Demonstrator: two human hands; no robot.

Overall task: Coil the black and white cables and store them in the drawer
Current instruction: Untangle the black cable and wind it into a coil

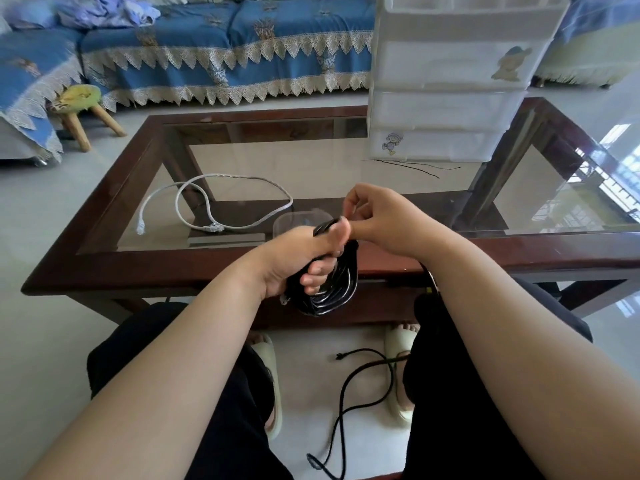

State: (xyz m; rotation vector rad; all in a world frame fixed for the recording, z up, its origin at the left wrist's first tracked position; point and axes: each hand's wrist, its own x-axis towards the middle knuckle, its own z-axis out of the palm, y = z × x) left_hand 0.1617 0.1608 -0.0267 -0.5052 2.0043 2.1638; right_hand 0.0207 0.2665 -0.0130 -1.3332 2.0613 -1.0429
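The left hand [298, 258] grips a glossy black cable wound into a thick oval coil [332, 285]; its fingers [317, 271] curl through the middle of the loops and the thumb presses along the coil's top edge. The coil hangs below that fist, in front of the near wooden rail of the glass-topped, dark wood counter [145, 268]. The right hand [377, 220] meets the left at the top of the coil, its thumb and forefinger pinched together at the uppermost strand, the other fingers curled loosely above. The loose tail of the black cable [349, 393] trails down behind the right forearm onto the pale tiled floor between the person's feet in cream slippers [270, 375], ending in a plug.

The white braided network cable [214, 202] lies uncoiled on the glass, left of the hands and well apart from them. The white plastic drawer cabinet [446, 81] stands on the counter's far right part, its drawers all pushed in. A thin black wire [415, 166] lies just in front of the cabinet.
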